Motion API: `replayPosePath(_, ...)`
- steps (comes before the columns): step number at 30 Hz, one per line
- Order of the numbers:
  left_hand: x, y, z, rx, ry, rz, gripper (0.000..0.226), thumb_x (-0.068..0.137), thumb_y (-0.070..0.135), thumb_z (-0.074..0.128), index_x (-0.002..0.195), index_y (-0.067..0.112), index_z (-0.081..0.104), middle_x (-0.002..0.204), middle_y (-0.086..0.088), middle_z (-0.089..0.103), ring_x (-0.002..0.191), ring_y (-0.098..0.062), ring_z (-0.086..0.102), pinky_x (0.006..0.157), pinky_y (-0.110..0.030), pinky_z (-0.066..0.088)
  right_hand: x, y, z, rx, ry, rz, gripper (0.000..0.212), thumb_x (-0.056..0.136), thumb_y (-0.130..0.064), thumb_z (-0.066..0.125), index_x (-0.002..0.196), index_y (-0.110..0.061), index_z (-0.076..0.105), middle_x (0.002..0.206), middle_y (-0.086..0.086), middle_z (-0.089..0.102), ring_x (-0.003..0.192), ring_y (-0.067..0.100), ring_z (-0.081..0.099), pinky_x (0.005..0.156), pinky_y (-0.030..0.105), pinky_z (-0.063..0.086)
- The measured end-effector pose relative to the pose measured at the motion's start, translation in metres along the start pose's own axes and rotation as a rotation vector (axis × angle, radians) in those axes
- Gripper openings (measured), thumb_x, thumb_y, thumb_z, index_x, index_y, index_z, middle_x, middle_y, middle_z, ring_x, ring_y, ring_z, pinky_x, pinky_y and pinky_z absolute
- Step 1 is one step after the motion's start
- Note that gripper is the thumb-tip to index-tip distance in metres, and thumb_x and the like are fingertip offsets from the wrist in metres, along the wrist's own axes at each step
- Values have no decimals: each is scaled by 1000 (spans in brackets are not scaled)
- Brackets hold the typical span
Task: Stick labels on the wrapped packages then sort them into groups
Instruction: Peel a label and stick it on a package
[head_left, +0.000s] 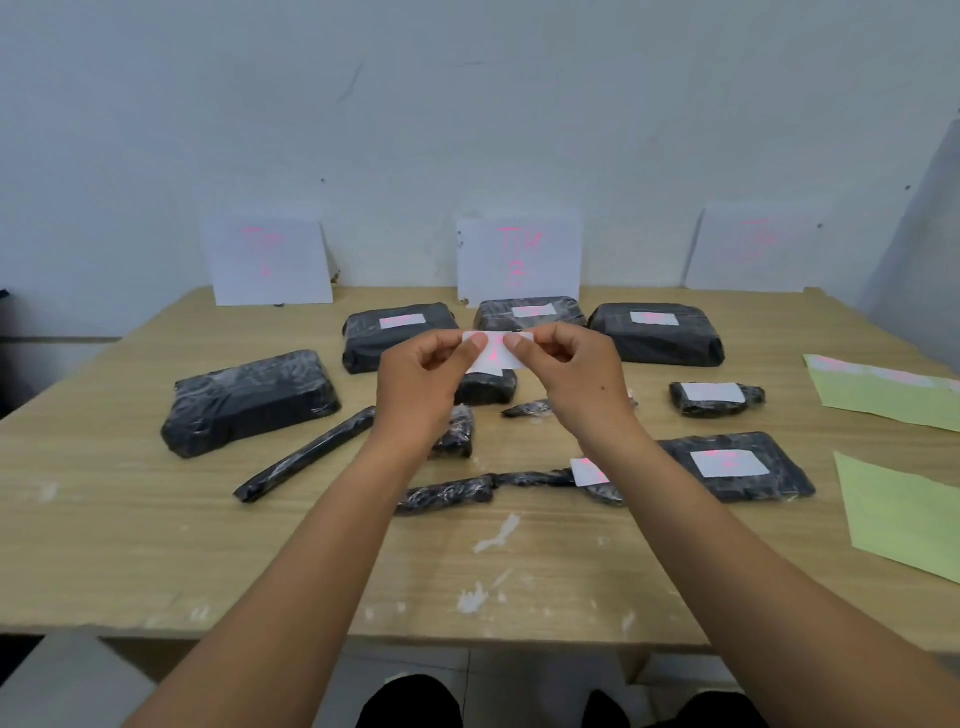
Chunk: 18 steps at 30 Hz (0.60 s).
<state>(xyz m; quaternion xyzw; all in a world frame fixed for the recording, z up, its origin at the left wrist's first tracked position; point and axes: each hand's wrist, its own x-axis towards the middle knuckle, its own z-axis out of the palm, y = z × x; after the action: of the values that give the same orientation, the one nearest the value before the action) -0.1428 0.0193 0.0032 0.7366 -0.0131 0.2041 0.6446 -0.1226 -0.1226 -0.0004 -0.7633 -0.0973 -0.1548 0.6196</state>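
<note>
Both hands are raised over the middle of the wooden table (156, 561). My left hand (426, 374) and my right hand (571, 374) pinch a white label (497, 354) with pink writing between thumbs and fingertips. Black wrapped packages lie below. Three at the back (395, 332) (530, 312) (657, 332) carry white labels, as do a small one (716, 399) and a flat one (732, 465) on the right. A large package (249, 400) on the left and a long thin one (306, 454) show no label.
Three white sheets with pink writing (267, 260) (519, 257) (753, 247) lean against the wall behind the table. Green backing sheets (883, 389) (904, 514) lie at the right edge. More thin black packages (447, 493) lie under my forearms.
</note>
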Motion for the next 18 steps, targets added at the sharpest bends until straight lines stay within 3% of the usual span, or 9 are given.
replayPosePath(4, -4, -9, -21, 40, 54, -25, 8, 86, 24, 68, 93, 26, 71, 83, 17, 69, 73, 11, 63, 64, -2, 46, -4, 1, 23, -35, -21, 17, 18, 84, -31, 70, 80, -14, 70, 61, -9, 56, 56, 3, 46, 59, 16, 40)
replayPosePath(9, -9, -29, -43, 103, 116, -112, 15, 79, 26, 75, 93, 20, 72, 79, 12, 70, 67, 9, 63, 62, -5, 47, -11, 11, 47, -118, -27, 66, 17, 81, -32, 74, 83, -16, 66, 66, -6, 59, 60, 2, 52, 54, 5, 38)
replayPosePath(12, -11, -43, -50, 161, 132, -132, 12, 79, 31, 75, 85, 20, 73, 78, 7, 72, 73, -3, 66, 72, -21, 52, -15, 18, 57, -184, -36, 83, 19, 82, -35, 72, 75, -18, 66, 69, -8, 62, 63, 3, 54, 58, 14, 41)
replayPosePath(15, -10, -56, -54, 250, 156, -141, 14, 74, 48, 73, 74, 33, 73, 76, 14, 72, 79, -6, 67, 88, -42, 52, -16, 23, 63, -272, -42, 80, 20, 82, -38, 71, 73, -22, 64, 70, -9, 63, 63, 2, 55, 57, 16, 44)
replayPosePath(18, -8, -63, -55, 357, 189, -166, 18, 72, 56, 71, 61, 41, 67, 72, 21, 68, 80, -5, 65, 93, -49, 45, -17, 28, 67, -322, -45, 79, 19, 82, -38, 71, 73, -23, 64, 68, -11, 62, 62, 3, 55, 60, 22, 48)
